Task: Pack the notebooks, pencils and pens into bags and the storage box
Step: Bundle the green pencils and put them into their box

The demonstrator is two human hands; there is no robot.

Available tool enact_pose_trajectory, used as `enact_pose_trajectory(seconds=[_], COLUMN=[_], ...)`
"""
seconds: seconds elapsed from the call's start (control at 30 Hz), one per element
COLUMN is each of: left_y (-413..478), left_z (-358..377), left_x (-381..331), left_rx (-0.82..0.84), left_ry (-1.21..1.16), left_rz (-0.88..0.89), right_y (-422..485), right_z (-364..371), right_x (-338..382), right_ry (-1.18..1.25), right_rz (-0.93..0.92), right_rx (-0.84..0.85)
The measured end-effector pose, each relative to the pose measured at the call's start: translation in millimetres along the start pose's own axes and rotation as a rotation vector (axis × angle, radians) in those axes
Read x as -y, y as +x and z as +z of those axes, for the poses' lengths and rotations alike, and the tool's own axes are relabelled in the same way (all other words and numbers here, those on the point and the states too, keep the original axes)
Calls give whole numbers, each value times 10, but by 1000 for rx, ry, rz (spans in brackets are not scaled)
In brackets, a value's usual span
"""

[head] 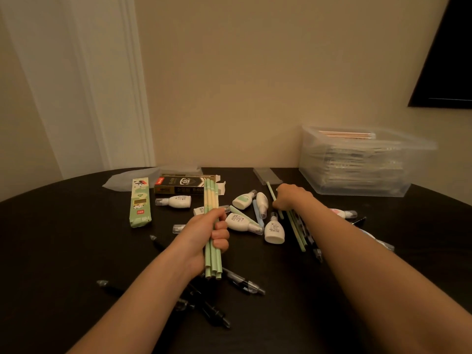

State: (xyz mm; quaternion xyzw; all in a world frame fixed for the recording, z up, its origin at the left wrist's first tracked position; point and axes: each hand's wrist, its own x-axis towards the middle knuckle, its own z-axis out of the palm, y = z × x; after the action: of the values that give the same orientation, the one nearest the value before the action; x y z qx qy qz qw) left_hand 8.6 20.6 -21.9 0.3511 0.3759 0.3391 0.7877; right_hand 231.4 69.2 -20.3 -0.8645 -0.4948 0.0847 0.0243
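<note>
- left hand [204, 236] low in the middle, fingers and thumb clamped round a bundle of pencils [211, 198], green and pale yellow, held above the table and leaning away towards the wall.
- blunt ends of the bundle sticking out below the fist, just over some of the black pens [245, 283].
- right hand [291, 198] stretched further out, seen from the back, fingers bent down onto a single green pencil [270, 191] that pokes out beyond the knuckles; fingertips hidden, so cannot tell whether pinched or merely touched.
- loose green pencils [297, 235] flat on the table, just beside the right wrist and partly under the forearm.
- storage box [357, 186], clear plastic, at the far right against the wall, well apart from both hands, holding flat stacked things too blurred to name.
- clear bags [127, 180] lying flat at the far left by the wall; a small clear sleeve [267, 175] just beyond the right hand.
- green pencil carton [140, 203] flat to the left of the bundle; black pen box [176, 186] behind it, end flap open.
- small white bottles [274, 229] with clear caps scattered between the two hands.
- more black pens strewn over the near part of the dark table [63, 238], some beneath the left forearm.
</note>
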Motion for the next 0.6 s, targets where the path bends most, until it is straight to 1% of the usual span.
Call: enact_pose_trajectory(seconds=[0.1,0.2,0.27,0.37,0.4,0.47,0.6], left_y=[10,16,14,5,5,3,-18], left_z=[-5,9,24,16,8,-9,-43], left_x=[0,16,27,17,3,-27,-84], left_rx=[-4,-14,-18,-29,-29,-26,-9], left_ry=[-9,-3,-5,-31,-46,-95,-183], left_rz=[0,3,7,23,32,48,75], right_y=[-75,-358,-573,-814,-869,-949,-1031], right_z=[-159,-284,-304,-256,-234,-193,-150], right_x=[-56,-141,-185,-181,-165,-132,-103], right_ry=[145,408,643,1066,1153,1229,1246], right_rz=[2,-73,-180,-359,-409,-487,-580], right_rx=[67,181,296,517,571,631,682])
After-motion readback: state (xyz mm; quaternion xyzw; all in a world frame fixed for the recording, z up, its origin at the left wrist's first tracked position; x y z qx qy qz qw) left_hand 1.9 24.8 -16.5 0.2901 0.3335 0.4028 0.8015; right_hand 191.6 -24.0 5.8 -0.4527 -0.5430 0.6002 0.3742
